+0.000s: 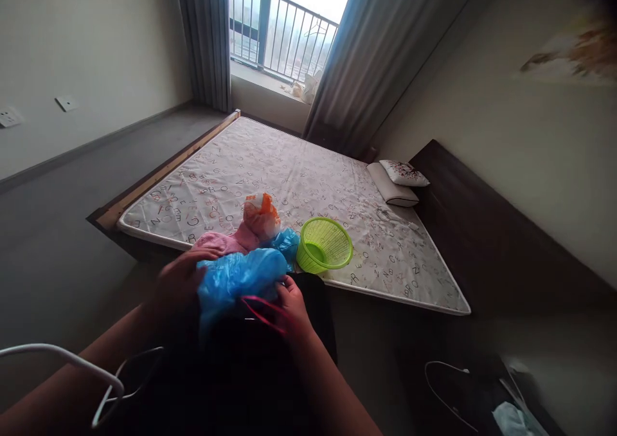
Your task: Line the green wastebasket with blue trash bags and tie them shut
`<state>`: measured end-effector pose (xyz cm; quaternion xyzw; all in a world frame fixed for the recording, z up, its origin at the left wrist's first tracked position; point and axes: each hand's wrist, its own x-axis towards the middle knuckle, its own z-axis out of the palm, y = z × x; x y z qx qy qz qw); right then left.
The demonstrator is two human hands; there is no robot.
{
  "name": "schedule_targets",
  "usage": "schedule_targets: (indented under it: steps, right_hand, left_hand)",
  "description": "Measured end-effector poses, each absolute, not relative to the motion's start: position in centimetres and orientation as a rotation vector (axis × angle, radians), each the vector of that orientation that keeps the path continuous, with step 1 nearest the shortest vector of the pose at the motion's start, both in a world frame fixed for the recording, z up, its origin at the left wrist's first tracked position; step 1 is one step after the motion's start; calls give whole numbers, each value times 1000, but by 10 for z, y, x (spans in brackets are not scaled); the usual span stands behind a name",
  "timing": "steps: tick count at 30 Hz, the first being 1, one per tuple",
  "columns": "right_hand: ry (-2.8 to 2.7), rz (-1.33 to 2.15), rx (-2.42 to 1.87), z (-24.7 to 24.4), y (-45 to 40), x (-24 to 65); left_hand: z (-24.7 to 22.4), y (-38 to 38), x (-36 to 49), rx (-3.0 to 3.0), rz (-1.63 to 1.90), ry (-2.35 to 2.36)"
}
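The left hand (179, 283) was blurred, its fingers together and reaching across the near edge of a blue plastic bag (238, 278); whether it gripped the bag could not be told. The right hand (294, 308) was curled and pinched the bag's lower edge, with a thin pink strap (260, 314) running beside its fingers. The crumpled bag was held up between the hands, above a dark cloth (270, 346) that sat in deep shadow, its shape hard to make out. A white curved rod (62, 354) crossed the lower left corner, cut off by the frame.

Just beyond the hands, on a lettered mattress (308, 172), lay a pink towel (216, 243), an orange-printed bundle (261, 217) and a lime-green plastic basket (324, 245) on its side. Farther off were a white pillow (403, 173) and a bolster (391, 186), then grey curtains (207, 37) and a balcony railing (284, 31).
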<state>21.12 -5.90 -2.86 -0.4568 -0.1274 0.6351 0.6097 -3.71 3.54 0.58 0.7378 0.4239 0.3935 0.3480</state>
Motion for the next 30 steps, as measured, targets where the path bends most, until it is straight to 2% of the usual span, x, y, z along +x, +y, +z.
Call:
schedule_targets:
  steps: [3, 5, 8, 10, 12, 14, 16, 17, 23, 26, 30]
  right_hand:
    - [-240, 1517, -1043, -27, -60, 206]
    - [-214, 1529, -1089, -28, -61, 208]
    - [-269, 1575, -1223, -35, -64, 219]
    - [-457, 1498, -1408, -40, -66, 231]
    - [-729, 1171, -1645, -41, -70, 241]
    - [-978, 700, -1771, -35, -75, 244]
    - [-1167, 388, -1722, -24, -81, 238]
    - [-1252, 343, -1656, -17, -84, 232]
    - [-1409, 806, -1401, 12, -88, 199]
    - [-1289, 935, -1408, 18, -88, 196]
    - [-1061, 1006, -1473, 21, -91, 197]
  left_hand:
    - [-13, 47, -24, 2158, 650, 816]
    - [-36, 58, -20, 2202, 523, 845]
    - [-62, 68, -23, 2117, 513, 962]
    - [-63, 64, -26, 1981, 598, 1011]
    - [-51, 56, -26, 1810, 673, 1000]
    - [-32, 45, -21, 1641, 719, 967]
    - [-14, 35, -12, 1520, 760, 947]
    - [-7, 31, -7, 1496, 779, 944]
    - [12, 8, 15, 1514, 824, 862]
    - [14, 0, 14, 1488, 811, 768]
    - [11, -6, 10, 1731, 778, 788]
